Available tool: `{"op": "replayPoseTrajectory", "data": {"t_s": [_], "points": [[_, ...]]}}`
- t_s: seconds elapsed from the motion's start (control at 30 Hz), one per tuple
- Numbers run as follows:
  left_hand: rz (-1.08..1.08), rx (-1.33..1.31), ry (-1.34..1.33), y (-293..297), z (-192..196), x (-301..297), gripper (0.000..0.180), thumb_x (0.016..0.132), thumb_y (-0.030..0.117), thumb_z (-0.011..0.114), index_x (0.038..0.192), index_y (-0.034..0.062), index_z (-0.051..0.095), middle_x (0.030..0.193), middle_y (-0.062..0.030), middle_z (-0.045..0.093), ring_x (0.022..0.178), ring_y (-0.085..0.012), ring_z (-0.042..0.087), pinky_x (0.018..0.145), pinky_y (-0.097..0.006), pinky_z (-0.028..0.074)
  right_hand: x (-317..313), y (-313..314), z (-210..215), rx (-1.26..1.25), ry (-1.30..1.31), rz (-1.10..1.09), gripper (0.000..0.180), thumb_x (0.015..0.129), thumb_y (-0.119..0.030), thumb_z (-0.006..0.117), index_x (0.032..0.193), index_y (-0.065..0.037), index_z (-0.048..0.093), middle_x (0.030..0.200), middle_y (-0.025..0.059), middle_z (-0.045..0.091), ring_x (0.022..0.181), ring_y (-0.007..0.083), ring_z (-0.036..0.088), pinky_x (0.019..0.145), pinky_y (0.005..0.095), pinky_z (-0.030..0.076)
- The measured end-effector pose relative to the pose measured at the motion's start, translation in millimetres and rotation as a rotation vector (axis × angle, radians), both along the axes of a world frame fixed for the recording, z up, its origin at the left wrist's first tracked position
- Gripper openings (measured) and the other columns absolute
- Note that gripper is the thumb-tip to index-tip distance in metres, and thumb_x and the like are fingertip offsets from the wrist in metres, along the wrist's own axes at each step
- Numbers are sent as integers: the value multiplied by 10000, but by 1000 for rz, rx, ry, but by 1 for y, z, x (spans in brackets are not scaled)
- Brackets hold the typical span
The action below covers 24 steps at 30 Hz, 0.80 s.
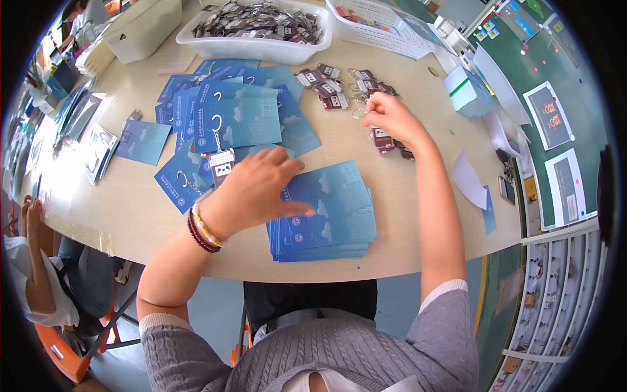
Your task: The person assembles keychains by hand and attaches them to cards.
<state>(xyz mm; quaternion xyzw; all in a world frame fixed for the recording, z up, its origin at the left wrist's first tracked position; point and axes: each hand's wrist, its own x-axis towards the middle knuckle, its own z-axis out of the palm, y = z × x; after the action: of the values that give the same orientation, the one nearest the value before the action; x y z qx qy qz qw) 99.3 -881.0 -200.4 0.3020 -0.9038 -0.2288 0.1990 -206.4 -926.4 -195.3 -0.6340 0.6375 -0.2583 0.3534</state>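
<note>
Left hand (261,186) spread flat, fingertips on stack of blue cards (326,215) at the desk (144,215) front edge, right hand (385,114) pinching a keyring (361,112) beside loose brown keychains (330,88), white tray (255,46) behind

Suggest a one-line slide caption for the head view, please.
Left hand rests on a stack of blue cards while right hand picks among brown keychains.

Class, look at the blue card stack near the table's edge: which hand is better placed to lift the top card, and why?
Left. The left hand already rests on the card stack, fingers on the top card. The right hand is farther back among the keychains.
</note>
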Motion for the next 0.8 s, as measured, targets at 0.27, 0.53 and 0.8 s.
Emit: {"op": "replayPoseTrajectory", "data": {"t_s": [0.27, 0.53, 0.8], "points": [[-91, 354, 23, -5, -2, -2, 380, 733, 234, 766, 959, 21, 546, 856, -96, 573, 735, -196, 570, 649, -305, 479, 17, 66, 16, 126, -518, 127, 146, 877, -85, 523, 1000, -22, 569, 873, 62, 618, 768, 97, 573, 705, 231, 474], [27, 936, 112, -18, 3, -2, 231, 817, 153, 686, 933, -22, 590, 681, -24, 585, 465, -56, 491, 357, -211, 383, 71, 101, 24, 363, -743, 322, 132, 844, -66, 643, 940, -1, 580, 828, 29, 615, 703, 79, 580, 662, 218, 493], [91, 599, 83, -9, 16, -5, 193, 831, 151, 665, 870, -25, 597, 638, -51, 567, 511, -90, 536, 421, -247, 433, 96, 103, -8, 240, -633, 269, 111, 888, -87, 598, 933, 12, 573, 795, 34, 615, 704, 88, 582, 657, 228, 488]]}}
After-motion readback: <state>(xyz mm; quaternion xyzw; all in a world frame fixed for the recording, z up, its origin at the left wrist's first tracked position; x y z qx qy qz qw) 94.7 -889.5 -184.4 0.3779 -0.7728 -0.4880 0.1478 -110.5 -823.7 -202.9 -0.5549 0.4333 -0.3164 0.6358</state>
